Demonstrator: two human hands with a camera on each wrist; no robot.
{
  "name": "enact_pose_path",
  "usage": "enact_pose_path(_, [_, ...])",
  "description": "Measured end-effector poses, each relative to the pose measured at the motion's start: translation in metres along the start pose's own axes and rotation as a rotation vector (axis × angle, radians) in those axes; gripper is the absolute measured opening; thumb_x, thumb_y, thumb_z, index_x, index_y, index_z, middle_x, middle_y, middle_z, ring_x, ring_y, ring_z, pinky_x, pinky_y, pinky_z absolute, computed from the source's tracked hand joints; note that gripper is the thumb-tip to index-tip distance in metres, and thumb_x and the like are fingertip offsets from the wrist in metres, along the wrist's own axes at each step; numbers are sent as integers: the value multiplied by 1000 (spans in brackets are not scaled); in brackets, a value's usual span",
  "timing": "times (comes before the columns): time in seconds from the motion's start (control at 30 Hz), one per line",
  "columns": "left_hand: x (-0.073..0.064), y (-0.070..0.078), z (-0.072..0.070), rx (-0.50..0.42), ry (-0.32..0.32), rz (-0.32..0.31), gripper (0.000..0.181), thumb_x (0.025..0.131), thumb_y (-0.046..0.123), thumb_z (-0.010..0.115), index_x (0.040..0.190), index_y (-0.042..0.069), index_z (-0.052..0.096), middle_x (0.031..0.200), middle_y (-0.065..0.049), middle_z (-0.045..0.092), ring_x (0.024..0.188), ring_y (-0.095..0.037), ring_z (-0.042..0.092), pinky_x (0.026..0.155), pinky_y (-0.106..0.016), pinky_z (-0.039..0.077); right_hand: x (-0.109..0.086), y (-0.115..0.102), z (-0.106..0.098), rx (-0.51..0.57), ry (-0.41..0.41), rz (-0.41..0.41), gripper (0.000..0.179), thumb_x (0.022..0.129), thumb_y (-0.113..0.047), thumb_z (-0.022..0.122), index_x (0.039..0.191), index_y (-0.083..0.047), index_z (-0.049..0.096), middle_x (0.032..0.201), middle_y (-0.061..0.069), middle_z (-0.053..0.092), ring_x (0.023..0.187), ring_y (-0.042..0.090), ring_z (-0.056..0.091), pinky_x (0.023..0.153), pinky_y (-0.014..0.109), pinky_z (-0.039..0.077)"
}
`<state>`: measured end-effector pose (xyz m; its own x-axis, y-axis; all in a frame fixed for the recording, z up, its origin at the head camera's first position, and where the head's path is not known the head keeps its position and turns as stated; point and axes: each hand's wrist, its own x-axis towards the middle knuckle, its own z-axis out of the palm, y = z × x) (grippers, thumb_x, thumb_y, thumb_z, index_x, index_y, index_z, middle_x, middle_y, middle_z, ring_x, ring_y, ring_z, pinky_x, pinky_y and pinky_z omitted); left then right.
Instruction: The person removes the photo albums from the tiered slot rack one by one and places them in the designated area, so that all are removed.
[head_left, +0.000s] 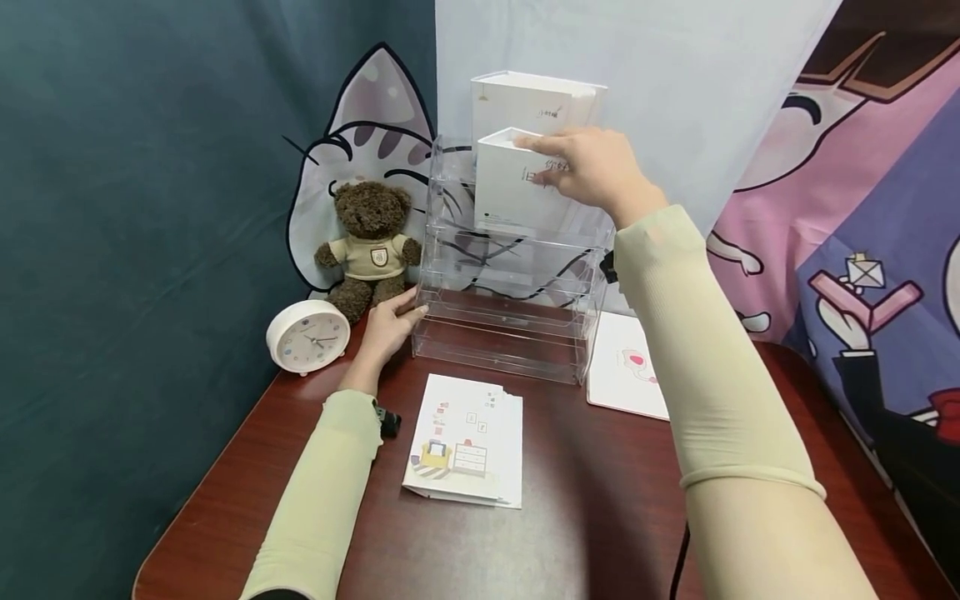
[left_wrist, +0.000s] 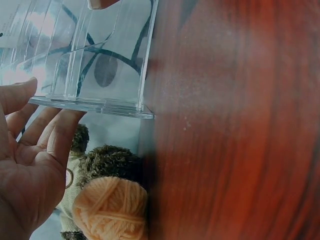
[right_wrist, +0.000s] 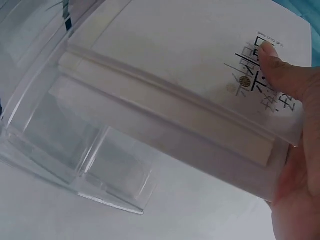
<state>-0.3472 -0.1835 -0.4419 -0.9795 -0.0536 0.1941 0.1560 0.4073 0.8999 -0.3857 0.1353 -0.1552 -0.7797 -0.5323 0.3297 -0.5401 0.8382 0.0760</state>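
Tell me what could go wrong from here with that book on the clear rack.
The right hand grips the front book near its top, so it could slip or tilt.
The taller rear book stands close behind and might be knocked if the front one tips back.
The left hand holds one side of the clear rack; if that side shifts, the hand could bump the nearby clock.

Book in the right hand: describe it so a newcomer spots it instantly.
On the wooden table stands a clear tiered rack. High on it, find the front white book. Unlike the rear white book behind it, its top sits lower, and the right hand grips it.
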Motion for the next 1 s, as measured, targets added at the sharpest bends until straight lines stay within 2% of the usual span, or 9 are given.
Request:
enact_pose_path(0.2, [-1,1,0,-3,-10,-9,54,95,33,71,146,22,56,134,-11,65,121,-27,62,100,-43,50,-4,1,5,-12,73,-41,57,96,-39,70,148,-46,47,136,1,64,93,29,65,75,53,50])
enact_pose_path(0.43, [-2,3,-2,-3,-20,-15,54,96,33,71,146,22,55,135,-12,63,121,-28,62,100,-44,51,-6,2,11,7,165,-82,53,94,-37,72,143,-43,55,112,2,70,76,25,61,65,46,46])
enact_pose_path(0.6, [-1,4,-1,-21,-24,-24,54,96,32,71,146,23,55,134,-11,64,113,-28,66,95,-43,53,-9,4,17,28,245,-106,48,94,-35,73,139,-43,59,110,-2,72,68,22,57,58,39,40])
enact_pose_path(0.8, [1,4,-1,-54,-19,-20,54,96,30,71,147,22,55,133,-11,65,108,-27,68,90,-41,56,-16,6,26,50,389,-194,43,92,-30,75,133,-39,65,89,-2,69,55,14,42,50,34,31])
enact_pose_path(1.0, [2,1,2,-76,-1,5,52,95,26,73,144,22,58,129,-11,67,112,-25,67,91,-39,55,-19,5,26,33,516,-270,37,92,-29,76,128,-35,70,75,0,62,53,4,27,47,33,28])
